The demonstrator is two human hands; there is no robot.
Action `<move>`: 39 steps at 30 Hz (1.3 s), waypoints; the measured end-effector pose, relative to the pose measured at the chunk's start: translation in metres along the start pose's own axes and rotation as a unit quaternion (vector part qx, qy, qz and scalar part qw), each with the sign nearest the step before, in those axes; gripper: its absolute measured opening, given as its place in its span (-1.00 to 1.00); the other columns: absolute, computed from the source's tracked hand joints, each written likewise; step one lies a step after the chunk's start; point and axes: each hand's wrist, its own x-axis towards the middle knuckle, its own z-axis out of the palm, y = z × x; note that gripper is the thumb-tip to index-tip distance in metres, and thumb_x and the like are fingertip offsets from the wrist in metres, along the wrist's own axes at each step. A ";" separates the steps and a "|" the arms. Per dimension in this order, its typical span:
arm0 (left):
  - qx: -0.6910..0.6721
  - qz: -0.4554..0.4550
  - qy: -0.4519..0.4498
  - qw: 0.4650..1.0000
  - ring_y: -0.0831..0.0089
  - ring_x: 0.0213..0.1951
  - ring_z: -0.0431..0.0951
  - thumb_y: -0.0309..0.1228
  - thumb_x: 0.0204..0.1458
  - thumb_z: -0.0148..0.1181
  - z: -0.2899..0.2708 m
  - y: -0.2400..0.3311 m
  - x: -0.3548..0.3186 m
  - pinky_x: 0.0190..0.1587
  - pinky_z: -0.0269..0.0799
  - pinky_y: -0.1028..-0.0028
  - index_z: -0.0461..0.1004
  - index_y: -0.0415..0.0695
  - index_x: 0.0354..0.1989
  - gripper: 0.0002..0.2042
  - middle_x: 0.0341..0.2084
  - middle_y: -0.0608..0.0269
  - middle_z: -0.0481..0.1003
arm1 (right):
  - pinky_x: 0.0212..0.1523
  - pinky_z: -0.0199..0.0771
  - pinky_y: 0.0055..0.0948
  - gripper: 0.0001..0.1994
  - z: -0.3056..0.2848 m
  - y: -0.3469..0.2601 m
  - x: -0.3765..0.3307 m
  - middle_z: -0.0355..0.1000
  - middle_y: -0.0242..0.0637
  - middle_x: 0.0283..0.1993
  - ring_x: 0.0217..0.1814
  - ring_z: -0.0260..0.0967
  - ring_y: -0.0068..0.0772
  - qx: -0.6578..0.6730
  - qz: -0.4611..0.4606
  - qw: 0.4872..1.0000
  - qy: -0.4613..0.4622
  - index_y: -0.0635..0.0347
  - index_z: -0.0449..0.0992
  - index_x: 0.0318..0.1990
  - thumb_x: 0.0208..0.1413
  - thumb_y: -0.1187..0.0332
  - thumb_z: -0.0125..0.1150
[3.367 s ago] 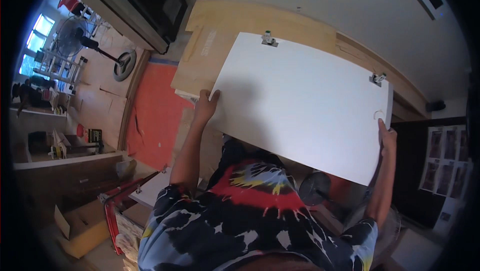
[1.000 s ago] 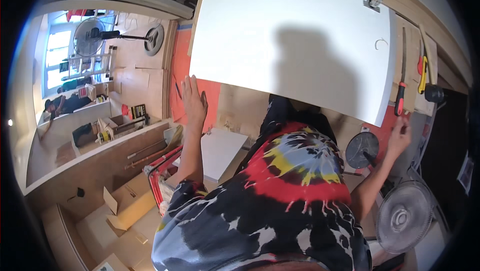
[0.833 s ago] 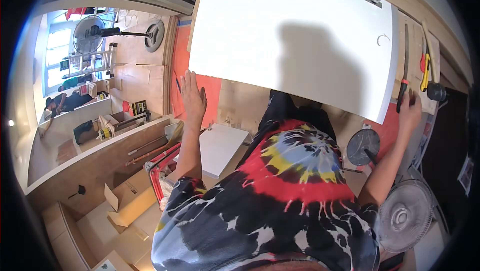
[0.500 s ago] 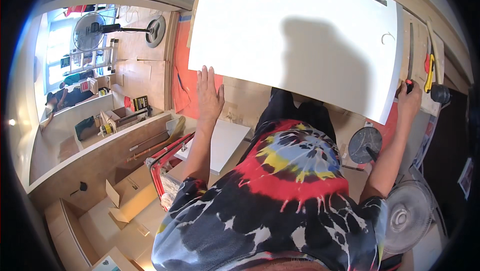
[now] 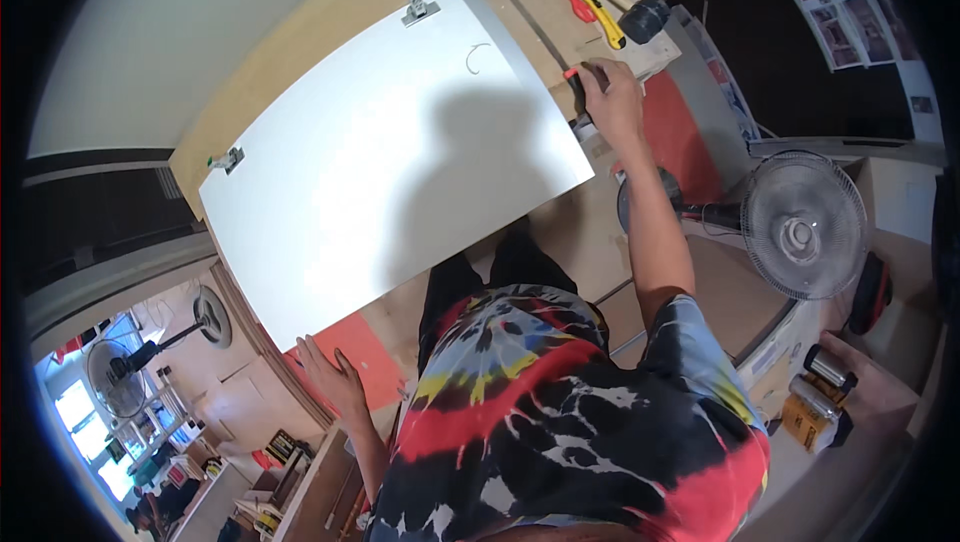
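A large white panel lies on the workbench, a shadow across it. My left hand is open, its fingertips at the panel's near left corner. My right hand is closed at the red-and-black handle of a long, narrow, file-like tool, whose grey blade lies on the bench just right of the panel. Two metal clips sit on the panel's far edge, one clip towards the right and another clip at the left. A small curved mark shows near the panel's right end.
Beyond my right hand lie a yellow cutter, a red-handled tool and a black-headed mallet. A standing fan is to my right. Another fan stands far left, near a person bent over low down.
My view has turned to the right, so the panel appears tilted and further left. My left hand is still by the panel's near corner, my right hand still by the tool's handle.
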 end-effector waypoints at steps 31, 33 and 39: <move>0.030 0.000 -0.055 0.998 -0.14 0.29 0.27 -0.46 0.20 0.09 -0.023 -0.017 0.011 0.34 0.16 0.07 0.33 -0.34 0.22 -0.58 0.20 -0.28 0.33 | 0.04 0.46 0.08 -0.63 0.028 0.051 0.187 0.53 0.08 -0.01 0.07 0.48 0.15 -0.435 -0.092 0.872 -0.206 0.18 0.54 -0.01 0.15 0.18 -0.02; -0.006 -0.011 -0.070 0.997 -0.09 0.26 0.32 -0.46 0.20 0.10 -0.037 -0.017 0.028 0.32 0.19 0.10 0.40 -0.35 0.16 -0.63 0.13 -0.26 0.41 | 0.05 0.46 0.07 -0.61 0.023 0.117 0.209 0.53 0.10 -0.01 0.07 0.48 0.17 -0.412 -0.037 0.896 -0.163 0.20 0.53 -0.01 0.14 0.15 0.03; -0.286 -0.124 0.010 0.950 0.41 0.09 0.47 -0.41 0.27 0.12 -0.074 0.003 0.097 0.17 0.35 0.42 0.45 -0.32 0.13 -0.68 0.05 0.08 0.53 | 0.03 0.46 -0.07 -0.58 -0.082 0.017 0.149 0.53 0.12 -0.06 0.05 0.47 0.17 -0.314 -0.011 0.949 0.039 0.20 0.54 -0.02 0.12 0.06 0.19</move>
